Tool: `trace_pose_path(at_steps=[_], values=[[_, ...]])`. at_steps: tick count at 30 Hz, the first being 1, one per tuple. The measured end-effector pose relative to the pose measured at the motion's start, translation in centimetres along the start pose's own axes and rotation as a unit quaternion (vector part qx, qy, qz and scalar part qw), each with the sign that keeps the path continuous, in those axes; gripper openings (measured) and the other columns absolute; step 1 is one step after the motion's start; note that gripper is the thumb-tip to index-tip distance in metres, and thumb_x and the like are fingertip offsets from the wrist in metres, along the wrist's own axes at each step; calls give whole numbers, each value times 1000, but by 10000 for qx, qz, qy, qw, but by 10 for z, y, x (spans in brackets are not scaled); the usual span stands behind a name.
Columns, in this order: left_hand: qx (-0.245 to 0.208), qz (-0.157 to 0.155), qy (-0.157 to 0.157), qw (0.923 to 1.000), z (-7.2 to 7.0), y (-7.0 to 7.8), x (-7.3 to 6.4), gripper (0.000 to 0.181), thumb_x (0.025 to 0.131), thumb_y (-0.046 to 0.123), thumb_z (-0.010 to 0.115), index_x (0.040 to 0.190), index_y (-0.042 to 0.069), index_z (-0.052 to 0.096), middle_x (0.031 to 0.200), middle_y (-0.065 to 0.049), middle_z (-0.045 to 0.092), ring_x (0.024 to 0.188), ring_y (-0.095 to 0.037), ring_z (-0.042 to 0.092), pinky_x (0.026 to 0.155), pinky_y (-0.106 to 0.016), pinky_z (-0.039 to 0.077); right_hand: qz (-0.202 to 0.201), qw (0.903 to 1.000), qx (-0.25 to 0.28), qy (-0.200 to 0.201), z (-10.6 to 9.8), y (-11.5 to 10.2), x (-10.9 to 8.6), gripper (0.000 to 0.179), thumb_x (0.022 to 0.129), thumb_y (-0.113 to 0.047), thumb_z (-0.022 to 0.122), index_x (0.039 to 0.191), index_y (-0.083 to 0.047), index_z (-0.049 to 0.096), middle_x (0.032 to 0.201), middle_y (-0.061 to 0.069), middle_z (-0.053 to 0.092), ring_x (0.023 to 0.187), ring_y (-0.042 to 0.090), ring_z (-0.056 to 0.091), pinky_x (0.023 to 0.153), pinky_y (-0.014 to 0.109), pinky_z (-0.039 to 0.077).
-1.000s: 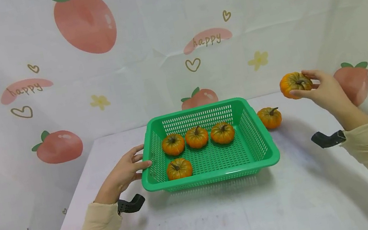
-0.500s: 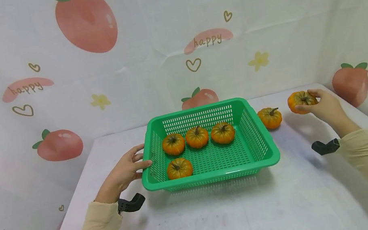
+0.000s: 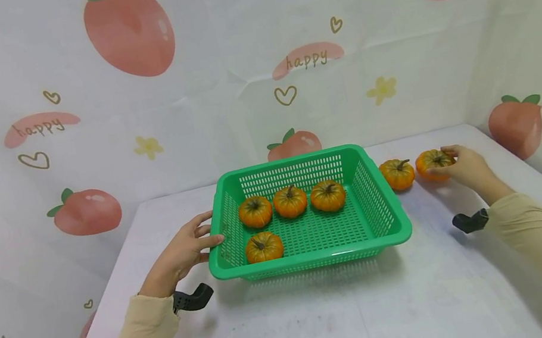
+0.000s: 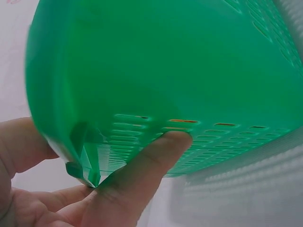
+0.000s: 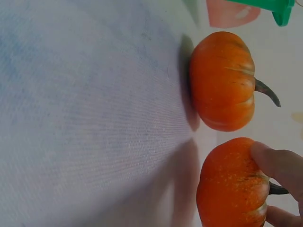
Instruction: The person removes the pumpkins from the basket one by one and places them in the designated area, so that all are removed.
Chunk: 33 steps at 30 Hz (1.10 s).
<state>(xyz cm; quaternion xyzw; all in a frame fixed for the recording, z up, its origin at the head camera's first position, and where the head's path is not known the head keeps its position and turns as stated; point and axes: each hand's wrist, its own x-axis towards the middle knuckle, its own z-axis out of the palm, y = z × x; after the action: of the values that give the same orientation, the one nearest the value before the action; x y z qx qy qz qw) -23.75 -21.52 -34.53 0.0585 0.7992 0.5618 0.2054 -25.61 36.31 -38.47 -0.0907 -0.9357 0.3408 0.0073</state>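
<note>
My left hand (image 3: pixel 184 252) grips the left rim of a green plastic basket (image 3: pixel 313 256), thumb over the edge. In the left wrist view a finger (image 4: pixel 156 156) presses the slotted outer wall of the basket. Several small orange pumpkins (image 3: pixel 327 196) sit inside, three in a back row and one at the front left. My right hand (image 3: pixel 468 167) pinches another pumpkin (image 5: pixel 232 187) by its top, at or just above the table. Beside it on the left, a loose pumpkin (image 5: pixel 222 82) stands on the table near the basket's right side, its stem showing.
A white table (image 3: pixel 309 325) carries the basket and pumpkins. Behind it hangs a white cloth (image 3: pixel 217 112) printed with peaches and hearts. Black wrist cameras (image 3: pixel 193 298) jut out below both hands.
My right hand has lowered its pumpkin from above the table's back right, bringing it down close to the loose pumpkin. The left hand and basket have stayed put.
</note>
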Motion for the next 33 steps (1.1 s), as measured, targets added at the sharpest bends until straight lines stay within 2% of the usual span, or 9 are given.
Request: trace_pose_path(at_steps=[15, 20, 29, 33], values=[[41, -22, 58, 10000, 0, -2, -1, 76, 96, 9, 59, 155, 6, 12, 150, -29, 32, 104, -28, 65, 87, -48, 55, -16, 9974, -422, -581, 1, -2, 8, 83, 91, -37, 65, 142, 15, 27, 140, 46, 25, 128, 59, 27, 106, 68, 25], [31, -18, 49, 10000, -1, -2, -1, 76, 96, 9, 59, 155, 6, 11, 151, -28, 32, 105, -28, 64, 88, -48, 55, -69, 9968, -417, -674, 0, -1, 11, 84, 90, -38, 65, 141, 16, 26, 138, 47, 25, 126, 58, 30, 107, 66, 27], [23, -23, 41, 10000, 0, -2, 1, 76, 96, 10, 60, 155, 6, 12, 151, -28, 32, 105, -28, 64, 88, -48, 55, -48, 9964, -182, -828, -1, 2, 13, 84, 91, -36, 65, 142, 16, 23, 139, 48, 24, 125, 56, 33, 102, 59, 41], [-24, -11, 14, 10000, 0, -2, 1, 76, 96, 10, 59, 155, 7, 12, 151, -28, 32, 104, -26, 65, 88, -47, 55, 63, 9958, -105, -902, -2, 2, 14, 86, 91, -37, 64, 143, 16, 21, 140, 48, 22, 126, 56, 32, 103, 59, 40]])
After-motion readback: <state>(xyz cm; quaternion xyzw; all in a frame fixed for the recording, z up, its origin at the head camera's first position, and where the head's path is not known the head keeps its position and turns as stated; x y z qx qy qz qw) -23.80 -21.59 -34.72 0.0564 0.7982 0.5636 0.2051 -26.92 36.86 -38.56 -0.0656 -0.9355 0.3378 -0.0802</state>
